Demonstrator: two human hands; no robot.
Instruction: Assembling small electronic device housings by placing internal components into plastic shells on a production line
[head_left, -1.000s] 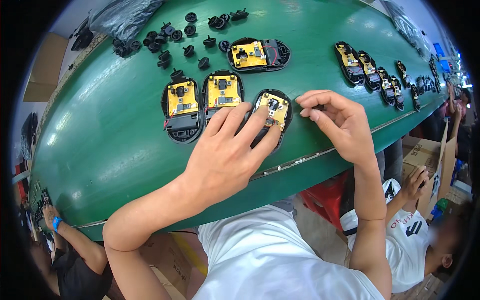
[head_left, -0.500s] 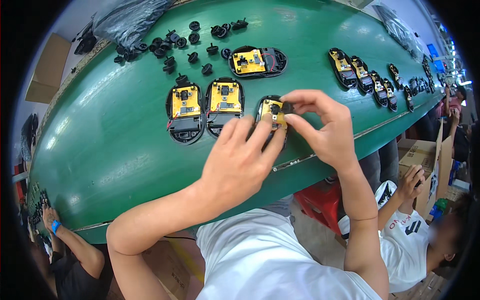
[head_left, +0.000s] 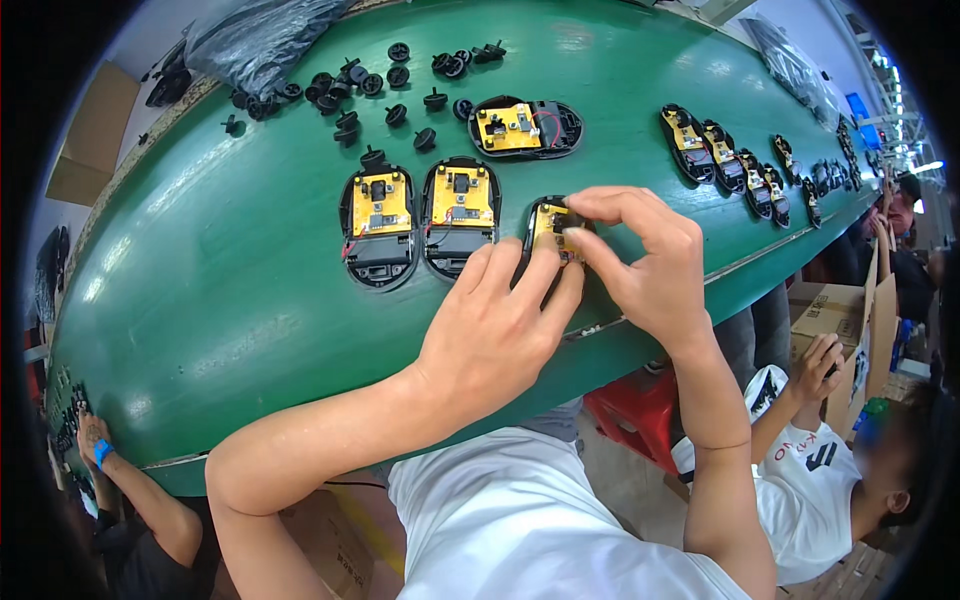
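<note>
Green surface carries, near its front edge, a yellow-boarded black shell that the left hand, fingers parted, apparently steadies while the right hand pinches a small dark part above.

White shirt: the cloth over the torso falls in soft folds and creases. Arms: bare to above the elbow. The left hand and right hand are likewise bare. Grey cloth beyond the hem, largely covered, is perhaps legwear.
</note>
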